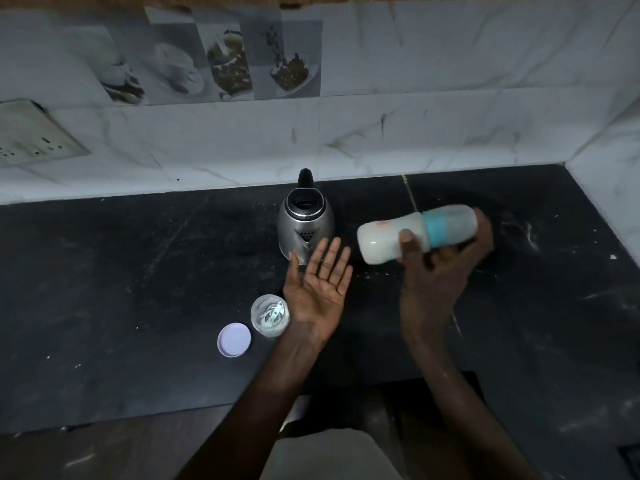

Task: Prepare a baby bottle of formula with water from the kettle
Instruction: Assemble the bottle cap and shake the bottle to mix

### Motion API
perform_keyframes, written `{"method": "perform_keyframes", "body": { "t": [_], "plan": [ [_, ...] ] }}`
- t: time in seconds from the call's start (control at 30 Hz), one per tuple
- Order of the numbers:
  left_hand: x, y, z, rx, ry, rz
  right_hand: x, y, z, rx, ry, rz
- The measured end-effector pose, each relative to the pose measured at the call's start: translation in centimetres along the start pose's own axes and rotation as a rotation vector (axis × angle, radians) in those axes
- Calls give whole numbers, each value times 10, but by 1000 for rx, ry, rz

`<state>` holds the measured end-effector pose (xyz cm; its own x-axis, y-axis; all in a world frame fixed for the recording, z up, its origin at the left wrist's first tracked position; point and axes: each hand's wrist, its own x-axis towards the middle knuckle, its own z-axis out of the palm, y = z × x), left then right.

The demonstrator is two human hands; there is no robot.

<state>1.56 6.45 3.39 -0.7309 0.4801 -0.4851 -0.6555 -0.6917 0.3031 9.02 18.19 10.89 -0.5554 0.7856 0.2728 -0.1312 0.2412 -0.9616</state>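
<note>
Above the table [138,271], the right grip [436,271] is clamping the baby bottle [381,242] around its middle, with the thumb [408,242] lying across the near side. The bottle is lying almost level in the air, base pointing toward the left grip and capped end pointing right.

Hidden or unclear: the fingers of this grip are passing behind the bottle, and only their tips are showing past the cap. The teat under the frosted cap is reading too blurred to make out. The red print on the body is reading as a smear. Both forearms are running off the bottom edge.

The left grip [320,289] is hovering palm-up, fingers straight and slightly spread, holding nothing. It is sitting just left of the bottle's base and apart from it. Its fingertips are covering the lower front of the kettle [306,223], which is standing directly beyond it near the tiled wall [450,116]. Contact cannot be told.

Just left of the left grip's wrist, a small clear jar [270,315] is standing open, with whitish contents and a pale scoop-like shape that cannot be identified. A round lilac lid [234,340] is lying flat just beside it, further left.

Materials: the bottle is showing translucent plastic, milky white liquid and a turquoise collar. The kettle is showing brushed steel with a black rim and handle. The table is showing black stone, scuffed and flecked. The wall is showing white marbled tile.
</note>
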Motion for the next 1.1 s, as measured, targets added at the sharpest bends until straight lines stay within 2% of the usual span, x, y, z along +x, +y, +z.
{"method": "perform_keyframes", "body": {
  "t": [0.03, 0.1, 0.13, 0.17, 0.27, 0.3, 0.4, 0.43, 0.47, 0.53, 0.57, 0.6, 0.67, 0.7, 0.73, 0.83, 0.87, 0.97, 1.0, 1.1],
  "plan": [
    [-1, 1, 1, -17, 4, 4, -5, 0, 4, -16, -41, 18],
    [-2, -1, 2, -59, 13, -6, -16, 5, 8, -205, -317, 59],
    [-1, -1, 1, -52, 24, -9, -17, 5, 7, -260, -402, 47],
    [1, 1, 1, -28, 40, -4, -12, 7, 5, -281, -383, 18],
    [11, 7, -3, 17, 53, 3, 10, 14, 5, -51, -48, 8],
    [14, 8, -4, 14, 57, 2, 10, 13, 8, -39, -53, 10],
    [21, 7, -3, -22, 78, -2, -6, 15, 12, -251, -434, 55],
    [24, 7, -2, -16, 76, -2, -5, 12, 11, -274, -458, 38],
    [25, 8, -1, -2, 65, 3, 3, 11, 11, -252, -376, 26],
    [26, 11, -1, 28, 36, 10, 19, 13, 12, -58, -103, 36],
    [27, 11, -2, 30, 31, 16, 21, 15, 14, -2, -51, 29],
    [26, 10, -2, 16, 35, 21, 17, 15, 18, -8, -95, 43],
    [26, 4, -1, -18, 45, 21, 5, 19, 20, -187, -396, 82],
    [27, 2, -2, -27, 50, 21, 3, 21, 18, -230, -495, 76],
    [26, 1, -3, -24, 56, 29, 8, 22, 16, -229, -488, 59],
    [24, -1, -9, 18, 58, 68, 31, 25, 14, -21, -160, 6],
    [24, -4, -9, -2, 57, 75, 32, 26, 13, 12, -158, 2],
    [21, -12, -4, -61, 67, 87, 19, 30, 9, -169, -539, 37],
    [20, -14, -2, -54, 73, 98, 19, 31, 5, -194, -573, 25],
    [17, -16, 0, -14, 71, 148, 33, 36, 2, -46, -327, 35]
  ]
}}
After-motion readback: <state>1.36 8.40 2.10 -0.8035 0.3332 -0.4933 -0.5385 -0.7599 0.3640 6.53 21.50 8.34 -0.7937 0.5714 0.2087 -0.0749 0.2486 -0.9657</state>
